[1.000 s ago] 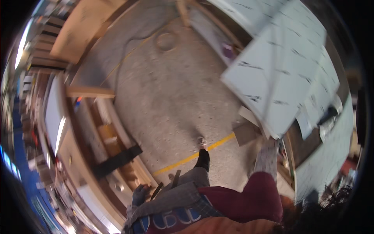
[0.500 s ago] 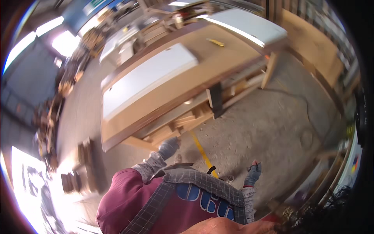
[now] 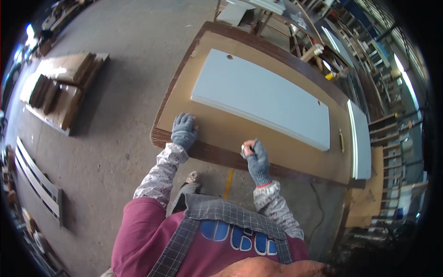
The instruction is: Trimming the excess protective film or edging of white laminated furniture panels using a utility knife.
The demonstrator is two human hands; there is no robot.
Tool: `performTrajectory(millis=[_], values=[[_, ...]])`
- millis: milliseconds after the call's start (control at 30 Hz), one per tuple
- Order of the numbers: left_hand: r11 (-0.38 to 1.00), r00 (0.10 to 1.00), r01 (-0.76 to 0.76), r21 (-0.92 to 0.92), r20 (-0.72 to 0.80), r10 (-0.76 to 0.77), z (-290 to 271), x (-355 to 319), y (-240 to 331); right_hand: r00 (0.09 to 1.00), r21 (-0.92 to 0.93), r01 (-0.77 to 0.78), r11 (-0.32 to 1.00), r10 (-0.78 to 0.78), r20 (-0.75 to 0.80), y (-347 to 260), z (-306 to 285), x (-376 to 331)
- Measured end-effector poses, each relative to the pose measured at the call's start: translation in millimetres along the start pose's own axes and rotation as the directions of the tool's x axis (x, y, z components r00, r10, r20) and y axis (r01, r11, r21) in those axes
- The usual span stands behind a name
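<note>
My left hand [image 3: 184, 131], in a grey glove, rests on the near left part of the table [image 3: 210, 154], its fingers stretched over the brown board cover. Over the table's near edge my right hand [image 3: 256, 159] is closed, with bare fingertips curled together. A small pale spot shows at its fingers, too small to name. Beyond both hands lies a short stack of white panels [image 3: 263, 97], apart from them. The top panel has a round hole near its left end and a notch near its right.
A yellow utility knife [image 3: 342, 141] lies right of the stack. More white panels [image 3: 361, 143] sit at the table's right end. On the floor at left are flat cardboard stacks [image 3: 69, 87] and a slatted grey frame [image 3: 39, 180]. A cable [image 3: 318, 207] trails at right.
My view has turned and I stand closer to the table. The left hand has come onto its surface. My right hand has risen from beside my body to the table's near edge.
</note>
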State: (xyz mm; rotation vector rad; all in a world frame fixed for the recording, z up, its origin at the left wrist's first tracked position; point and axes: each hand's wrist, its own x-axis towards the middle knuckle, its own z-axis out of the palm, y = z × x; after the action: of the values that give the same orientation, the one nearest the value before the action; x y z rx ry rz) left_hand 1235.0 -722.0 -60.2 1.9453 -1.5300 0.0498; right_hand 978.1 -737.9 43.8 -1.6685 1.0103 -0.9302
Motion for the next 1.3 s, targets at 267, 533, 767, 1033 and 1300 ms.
performTrajectory(millis=[267,533,767,1033,1300], values=[[0.982,0.975,0.188,0.034,0.112,-0.191,-4,29,24,0.962,-0.156,0.039,0.987,0.005,0.272,14,76,153],[0.976,0.958,0.210,0.056,0.190,-0.217,-12,33,26,0.809,-0.366,0.265,0.892,0.001,0.588,25,111,219],[0.978,0.949,0.197,0.072,0.238,-0.209,-9,34,25,0.702,-0.412,0.447,0.794,-0.026,0.711,22,113,228],[0.971,0.944,0.226,0.073,0.231,-0.237,-6,33,26,0.643,-0.383,0.561,0.734,-0.096,0.760,22,118,234],[0.972,0.952,0.227,0.058,0.200,-0.234,-4,30,24,0.666,-0.320,0.506,0.801,-0.127,0.735,32,111,238]])
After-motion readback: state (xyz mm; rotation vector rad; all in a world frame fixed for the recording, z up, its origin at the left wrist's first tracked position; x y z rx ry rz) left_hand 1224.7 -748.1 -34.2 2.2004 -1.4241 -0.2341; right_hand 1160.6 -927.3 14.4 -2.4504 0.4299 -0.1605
